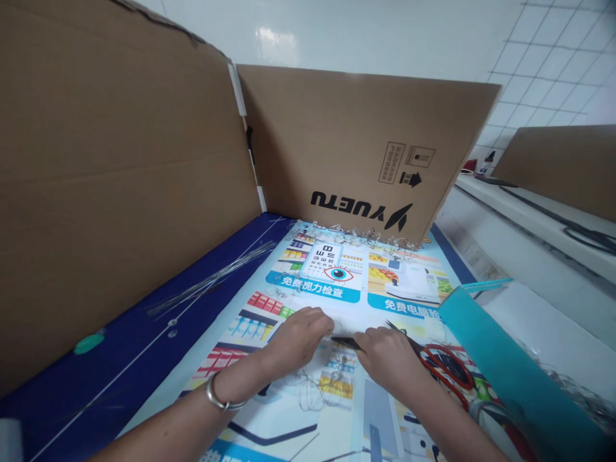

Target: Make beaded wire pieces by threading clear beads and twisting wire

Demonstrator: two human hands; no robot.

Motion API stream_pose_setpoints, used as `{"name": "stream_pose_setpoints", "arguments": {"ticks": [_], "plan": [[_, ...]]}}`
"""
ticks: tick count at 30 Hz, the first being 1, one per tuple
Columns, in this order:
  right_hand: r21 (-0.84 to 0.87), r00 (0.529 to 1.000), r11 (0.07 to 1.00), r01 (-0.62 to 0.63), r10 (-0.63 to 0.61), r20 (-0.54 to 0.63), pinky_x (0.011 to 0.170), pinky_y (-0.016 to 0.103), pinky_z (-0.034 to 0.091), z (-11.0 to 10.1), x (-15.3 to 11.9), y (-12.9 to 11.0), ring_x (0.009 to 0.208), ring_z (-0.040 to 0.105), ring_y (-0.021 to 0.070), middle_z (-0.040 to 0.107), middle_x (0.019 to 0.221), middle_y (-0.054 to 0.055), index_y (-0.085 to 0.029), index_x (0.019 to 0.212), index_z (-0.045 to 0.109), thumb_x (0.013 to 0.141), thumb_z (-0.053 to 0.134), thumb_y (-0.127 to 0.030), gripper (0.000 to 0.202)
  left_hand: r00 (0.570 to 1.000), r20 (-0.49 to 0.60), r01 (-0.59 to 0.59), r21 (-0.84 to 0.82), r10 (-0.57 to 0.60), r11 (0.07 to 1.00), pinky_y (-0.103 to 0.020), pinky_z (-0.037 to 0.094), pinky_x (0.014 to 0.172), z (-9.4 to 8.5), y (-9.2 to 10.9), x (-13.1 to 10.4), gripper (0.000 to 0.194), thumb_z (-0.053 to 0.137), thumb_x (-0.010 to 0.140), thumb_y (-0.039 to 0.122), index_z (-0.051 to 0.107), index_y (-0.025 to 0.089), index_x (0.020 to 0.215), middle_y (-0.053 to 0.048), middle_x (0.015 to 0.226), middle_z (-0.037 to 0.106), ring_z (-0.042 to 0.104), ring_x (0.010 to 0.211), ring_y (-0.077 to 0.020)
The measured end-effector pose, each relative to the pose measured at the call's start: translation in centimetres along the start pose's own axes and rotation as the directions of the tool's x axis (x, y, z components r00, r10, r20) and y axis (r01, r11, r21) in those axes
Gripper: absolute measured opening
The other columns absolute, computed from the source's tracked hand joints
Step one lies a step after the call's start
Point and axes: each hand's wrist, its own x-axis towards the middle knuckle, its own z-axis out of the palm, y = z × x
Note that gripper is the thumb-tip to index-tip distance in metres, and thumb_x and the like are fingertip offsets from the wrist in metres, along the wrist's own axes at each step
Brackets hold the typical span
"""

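My left hand (305, 330) is closed, its fingertips pinching what looks like a fine wire, mostly hidden by the fingers. My right hand (389, 356) grips a pair of pliers (345, 342); the dark narrow jaws point left and reach the left fingertips, while the handles are hidden in the palm. Beneath the hands, loops of thin wire (312, 393) with small clear beads (337, 372) lie on the printed poster sheet (283, 417). Red-handled scissors (455, 369) lie by my right wrist, their dark tips showing beyond it.
Cardboard panels (308, 141) stand at the back and left (120, 179). Wire pieces with clear beads (370, 237) line the back panel's foot. A bundle of straight wires (216, 276) lies on the blue surface (144, 366). At right stands a teal-edged box (510, 359) with wire pieces inside.
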Motion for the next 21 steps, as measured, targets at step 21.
{"name": "stream_pose_setpoints", "arguments": {"ticks": [21], "plan": [[0.105, 0.997, 0.994, -0.030, 0.022, 0.072, 0.054, 0.023, 0.025, -0.84, -0.36, 0.44, 0.066, 0.055, 0.0125, 0.063, 0.072, -0.002, -0.023, 0.074, 0.060, 0.081, 0.045, -0.029, 0.017, 0.997, -0.009, -0.077, -0.059, 0.077, 0.995, -0.030, 0.037, 0.069, -0.08, 0.04, -0.08, 0.020, 0.037, 0.078, 0.004, 0.050, 0.017, 0.087, -0.004, 0.078, 0.056, 0.049, 0.074, -0.0171]]}}
